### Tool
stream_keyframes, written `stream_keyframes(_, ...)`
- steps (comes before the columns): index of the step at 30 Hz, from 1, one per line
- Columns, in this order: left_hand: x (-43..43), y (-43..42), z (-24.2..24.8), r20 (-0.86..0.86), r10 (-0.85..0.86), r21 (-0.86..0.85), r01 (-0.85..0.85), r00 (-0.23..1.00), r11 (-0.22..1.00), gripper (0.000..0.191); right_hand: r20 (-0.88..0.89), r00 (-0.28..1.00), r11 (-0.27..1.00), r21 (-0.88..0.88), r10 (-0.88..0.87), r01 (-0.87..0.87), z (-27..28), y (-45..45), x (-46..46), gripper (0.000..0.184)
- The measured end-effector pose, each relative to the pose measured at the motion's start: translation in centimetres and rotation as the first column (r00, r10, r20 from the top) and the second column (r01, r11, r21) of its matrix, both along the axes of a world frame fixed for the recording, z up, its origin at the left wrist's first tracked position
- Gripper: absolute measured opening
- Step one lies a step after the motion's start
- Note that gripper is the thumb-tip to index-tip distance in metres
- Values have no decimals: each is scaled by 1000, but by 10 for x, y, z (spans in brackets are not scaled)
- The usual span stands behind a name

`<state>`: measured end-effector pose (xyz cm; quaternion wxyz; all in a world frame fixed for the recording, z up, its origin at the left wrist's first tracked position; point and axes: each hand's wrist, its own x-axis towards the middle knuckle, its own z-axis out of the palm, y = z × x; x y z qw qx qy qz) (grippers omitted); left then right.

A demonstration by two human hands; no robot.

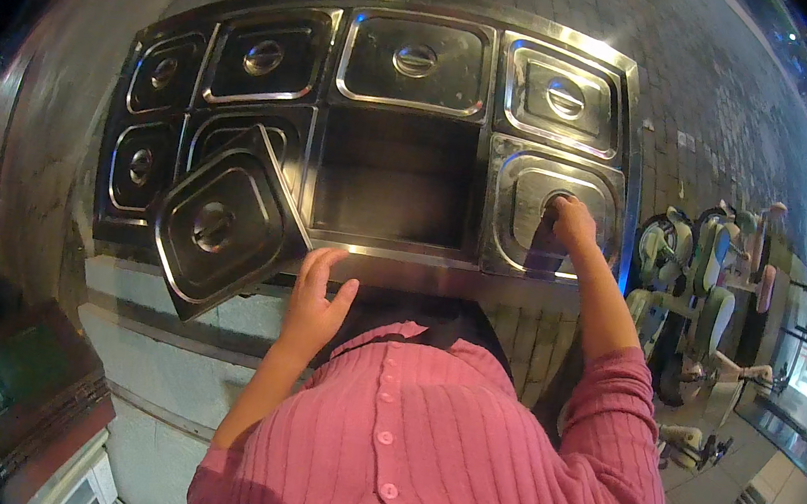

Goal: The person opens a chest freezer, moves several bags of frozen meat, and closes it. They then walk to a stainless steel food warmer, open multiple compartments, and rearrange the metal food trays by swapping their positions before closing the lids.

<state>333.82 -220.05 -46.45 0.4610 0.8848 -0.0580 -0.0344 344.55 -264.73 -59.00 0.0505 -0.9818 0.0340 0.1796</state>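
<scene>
My right hand grips the recessed handle of a square stainless-steel pan lid at the near right of a metal food-pan counter. The lid lies flat over its compartment. In the middle of the near row is an uncovered rectangular well, its dark metal inside showing. My left hand hovers at the counter's front edge with its fingers apart, holding nothing. Just left of it, a loose steel lid lies askew, partly over another lid and jutting past the front edge.
Several more lidded pans fill the counter, among them a large lid at the back middle and one at the back right. White stone-like steps lie below left. Parked scooters stand on the paving to the right.
</scene>
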Motion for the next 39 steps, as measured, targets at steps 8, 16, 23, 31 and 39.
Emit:
stream_keyframes(8, 0, -93, -49, -211, 166, -119, -193, 963, 974, 37, 4, 998, 995, -68, 68, -67, -38, -20, 9, 21)
stream_keyframes(16, 34, -208, -152, -500, 174, 8, -196, 849, 980, 44, -22, 995, 991, 90, 99, -96, -54, -27, 10, 25)
stream_keyframes(23, 52, -250, -191, -349, 284, 298, -182, 893, 937, 43, 209, 978, 947, 307, 27, -92, -33, -48, -1, 37)
stream_keyframes(31, 65, -262, -206, -501, 372, 273, -266, 781, 925, 48, 283, 908, 948, 159, -310, 275, -29, -133, -62, 47)
stream_keyframes(39, 74, -271, -219, -686, 404, 243, -333, 605, 911, 56, 45, 828, 824, 141, -559, 549, -42, -132, -59, 44)
